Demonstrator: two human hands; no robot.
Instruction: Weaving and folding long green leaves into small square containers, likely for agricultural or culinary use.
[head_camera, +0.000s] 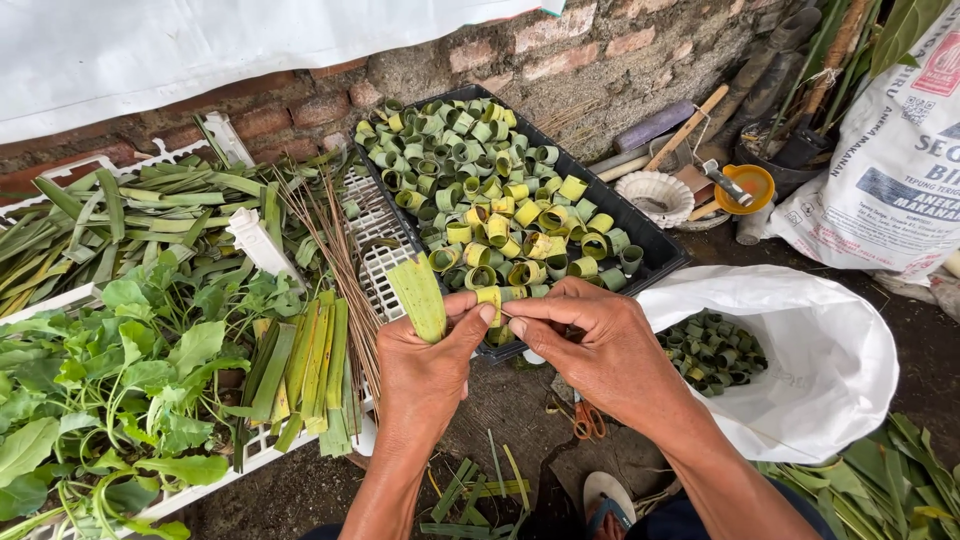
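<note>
My left hand and right hand both pinch a thin green-yellow leaf strip. It looks light and bendy; I'd hold its ends.

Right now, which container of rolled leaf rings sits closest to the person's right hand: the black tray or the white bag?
The black tray: the right hand overlaps its near edge, while the white bag lies apart, out beside the forearm. The tray's rings are partly yellowish; the bag's are dark green.

Ahead of the fingers, the black tray of leaf rings blocks passage; bare ground lies open below them.
</note>
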